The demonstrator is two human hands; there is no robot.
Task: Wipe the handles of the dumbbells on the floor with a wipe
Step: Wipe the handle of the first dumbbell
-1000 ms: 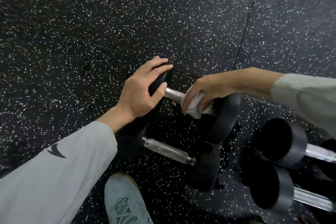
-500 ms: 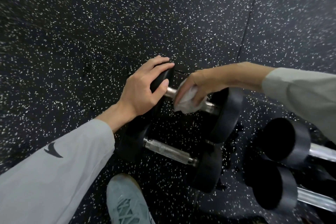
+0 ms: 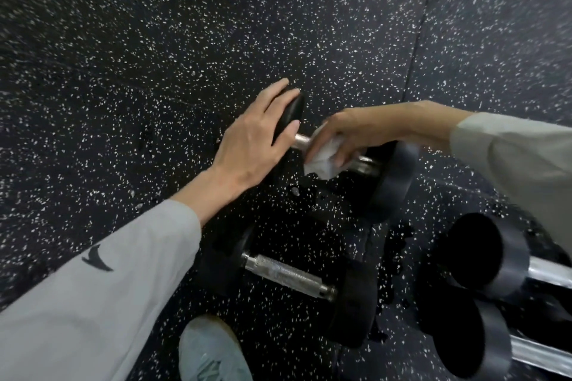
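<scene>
A black dumbbell (image 3: 393,176) with a metal handle lies on the floor at centre. My left hand (image 3: 252,142) rests on its left weight head, fingers spread over the rim. My right hand (image 3: 346,130) is closed on a crumpled white wipe (image 3: 323,161), pressed around the left part of the handle. A second dumbbell (image 3: 288,275) lies just below, its knurled handle bare and untouched.
Two larger dumbbells (image 3: 483,254) (image 3: 464,337) lie at the lower right, close to the second one. My shoe (image 3: 210,353) stands at the bottom centre. The black speckled rubber floor (image 3: 216,25) stretches out above and to the left.
My right hand has slid the wipe leftward along the handle, from near the right weight head toward the left one. My left hand has stayed on the left head.
</scene>
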